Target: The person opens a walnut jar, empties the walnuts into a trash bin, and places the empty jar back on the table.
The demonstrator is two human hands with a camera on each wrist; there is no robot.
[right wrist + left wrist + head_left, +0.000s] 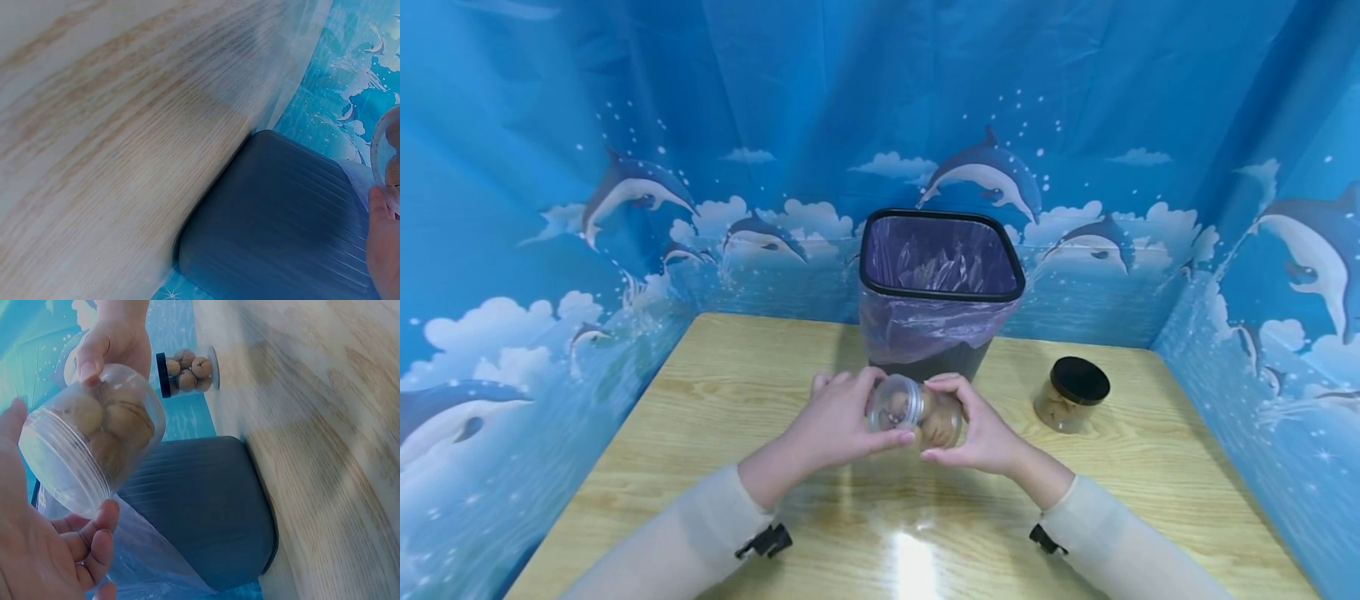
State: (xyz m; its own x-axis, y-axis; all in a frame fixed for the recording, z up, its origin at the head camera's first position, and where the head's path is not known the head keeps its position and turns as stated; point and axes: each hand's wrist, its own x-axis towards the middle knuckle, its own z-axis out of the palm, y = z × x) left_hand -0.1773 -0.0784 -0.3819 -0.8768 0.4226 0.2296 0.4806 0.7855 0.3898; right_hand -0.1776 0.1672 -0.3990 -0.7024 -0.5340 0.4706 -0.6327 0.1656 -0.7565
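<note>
Both hands hold a clear jar of walnuts tilted on its side, in front of the bin. My left hand holds its threaded end, thumb on the near side; in the left wrist view the fingers curl at that rim. I cannot tell whether a clear lid covers this end. My right hand grips the base end between thumb and fingers. At the right edge of the right wrist view, only part of the right hand and of the jar shows.
A dark bin with a purple liner stands on the wooden table behind the hands. To the right is a second walnut jar with a black lid. Blue dolphin-print curtains surround the table.
</note>
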